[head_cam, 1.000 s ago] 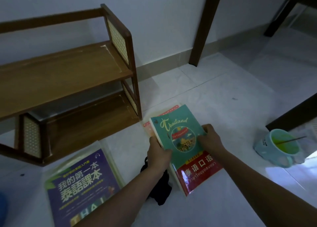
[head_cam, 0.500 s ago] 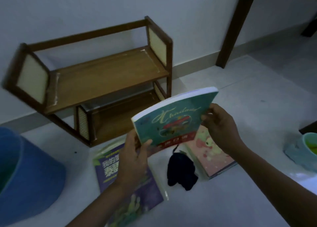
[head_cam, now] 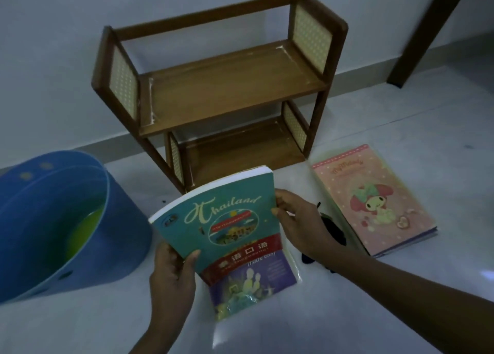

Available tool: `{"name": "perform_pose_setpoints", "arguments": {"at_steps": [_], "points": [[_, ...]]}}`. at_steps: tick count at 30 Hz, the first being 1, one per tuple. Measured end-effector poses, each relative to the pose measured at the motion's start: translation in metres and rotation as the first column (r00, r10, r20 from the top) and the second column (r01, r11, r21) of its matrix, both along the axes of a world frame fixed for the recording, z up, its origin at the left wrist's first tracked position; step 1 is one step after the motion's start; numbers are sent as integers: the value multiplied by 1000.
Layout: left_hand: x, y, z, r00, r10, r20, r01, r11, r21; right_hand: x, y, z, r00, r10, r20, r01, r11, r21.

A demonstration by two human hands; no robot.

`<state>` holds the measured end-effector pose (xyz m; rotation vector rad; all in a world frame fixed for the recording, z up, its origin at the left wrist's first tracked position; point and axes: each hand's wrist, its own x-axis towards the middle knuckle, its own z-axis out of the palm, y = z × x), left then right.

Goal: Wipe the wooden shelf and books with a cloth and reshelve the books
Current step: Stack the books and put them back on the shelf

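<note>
Teal Thailand phrasebook (head_cam: 222, 220) held up off the floor, tilted, just in front of the wooden shelf (head_cam: 227, 86), above a purple book (head_cam: 251, 284) lying flat on the floor. Left hand (head_cam: 173, 276) gripping the lower left corner, thumb across the cover; right hand (head_cam: 296, 222) pinching the right edge, fingers curled round it. Both tiers of the shelf bare, standing against the wall. Pink cartoon notebook (head_cam: 374, 198) flat on the floor to the right, near the shelf's foot. Dark cloth (head_cam: 334, 230) bunched on the floor between the pink notebook and the right hand, partly hidden behind the wrist. Likely handling: a thick paperback, light, somewhat flexible, glossy cover probably slick under a damp cloth; best held by spine or opposite edges as now, with one hand needing to let go to reach the cloth. Purple book apparently in a clear plastic sleeve, probably slippery to lift. Blue bucket (head_cam: 53, 220) at the left, well apart from the shelf, with something yellow-green at the bottom; liquid or solid, impossible to tell in the dim light. Apparent step: checking or readying the teal book for wiping or shelving.
</note>
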<state>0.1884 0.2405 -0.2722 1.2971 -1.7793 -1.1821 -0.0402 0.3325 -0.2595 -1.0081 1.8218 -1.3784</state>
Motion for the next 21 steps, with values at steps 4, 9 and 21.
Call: {"name": "perform_pose_setpoints", "arguments": {"at_steps": [4, 9, 21], "points": [[6, 7, -12, 1000, 14, 14, -14, 1000, 12, 5, 5, -8, 996, 18, -93, -16, 1000, 14], [6, -3, -18, 1000, -8, 29, 8, 1000, 21, 2, 0, -9, 994, 30, -103, -26, 999, 43], [-13, -47, -70, 941, -188, 280, 115, 959, 258, -8, -51, -62, 971, 217, -100, -139, 853, 504]]}}
